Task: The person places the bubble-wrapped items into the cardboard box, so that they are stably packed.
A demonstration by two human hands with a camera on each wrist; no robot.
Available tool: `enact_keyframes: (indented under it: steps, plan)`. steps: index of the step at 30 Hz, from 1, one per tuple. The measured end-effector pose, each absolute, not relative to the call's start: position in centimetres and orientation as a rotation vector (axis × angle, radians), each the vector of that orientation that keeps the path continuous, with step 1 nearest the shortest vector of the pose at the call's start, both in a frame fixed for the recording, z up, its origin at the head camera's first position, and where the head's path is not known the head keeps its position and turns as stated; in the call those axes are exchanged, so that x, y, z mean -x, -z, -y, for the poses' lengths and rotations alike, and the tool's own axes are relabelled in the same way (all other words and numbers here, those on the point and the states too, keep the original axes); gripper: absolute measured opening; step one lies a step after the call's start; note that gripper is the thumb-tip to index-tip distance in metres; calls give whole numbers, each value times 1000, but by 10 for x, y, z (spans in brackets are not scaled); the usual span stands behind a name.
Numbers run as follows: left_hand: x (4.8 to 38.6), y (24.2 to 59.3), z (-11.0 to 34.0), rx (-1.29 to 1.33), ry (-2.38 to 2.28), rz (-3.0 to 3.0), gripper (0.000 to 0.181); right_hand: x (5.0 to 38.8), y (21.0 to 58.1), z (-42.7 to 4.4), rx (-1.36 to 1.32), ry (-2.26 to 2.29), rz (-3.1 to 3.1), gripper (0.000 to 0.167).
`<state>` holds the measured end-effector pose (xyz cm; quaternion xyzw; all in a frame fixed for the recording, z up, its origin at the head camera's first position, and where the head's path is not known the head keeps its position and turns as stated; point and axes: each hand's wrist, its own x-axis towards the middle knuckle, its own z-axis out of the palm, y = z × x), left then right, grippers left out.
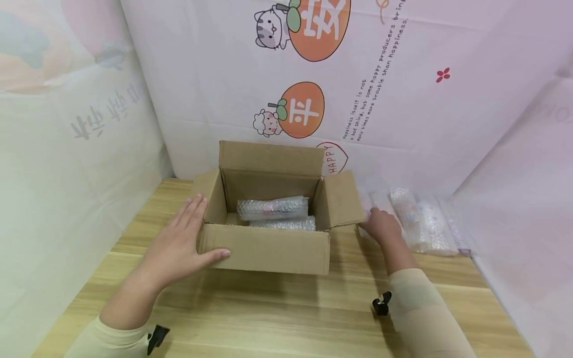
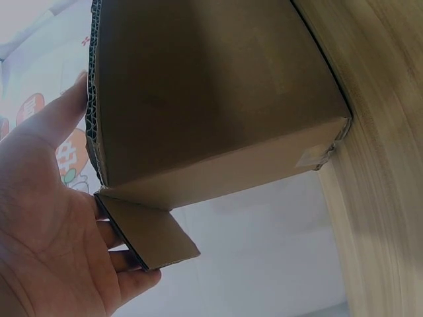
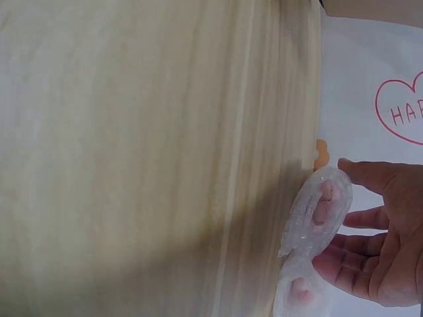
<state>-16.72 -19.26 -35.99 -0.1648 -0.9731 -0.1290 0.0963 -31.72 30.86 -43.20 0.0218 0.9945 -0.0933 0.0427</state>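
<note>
An open cardboard box [image 1: 264,251] stands mid-table with its flaps spread. My left hand [image 1: 176,248] rests on its left corner, fingers extended over the side flap and thumb on the front flap. In the left wrist view, the fingers of this hand [image 2: 63,231] lie behind the small flap [image 2: 152,231]. Inside the box are two bubble-wrapped packages, one [image 1: 273,208] lying behind the other [image 1: 286,223]. Right of the box, my right hand [image 1: 384,227] pinches a bubble-wrapped package [image 3: 320,205] between thumb and fingers. Another wrapped package [image 3: 301,294] lies against it.
Several more bubble-wrapped packages [image 1: 407,214] lie side by side at the table's right rear. The box's right flap [image 1: 344,199] sticks out towards my right hand. Printed white sheets [image 1: 201,64] enclose the wooden table [image 1: 250,313] at the back and sides.
</note>
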Motion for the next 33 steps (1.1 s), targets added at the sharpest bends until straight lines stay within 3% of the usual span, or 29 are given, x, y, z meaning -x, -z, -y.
enact_keyframes:
  steps: [7,24,33]
  plan:
    - [168,361,193,485,378,2882,120,319,433,-307,-66,308,-3014,66]
    - [168,362,193,490,374,2867,119,317,430,-313,-77,414,-3022,70]
    - [169,363,194,487,384,2871,120,310,409,-324,-43,543,-3033,69]
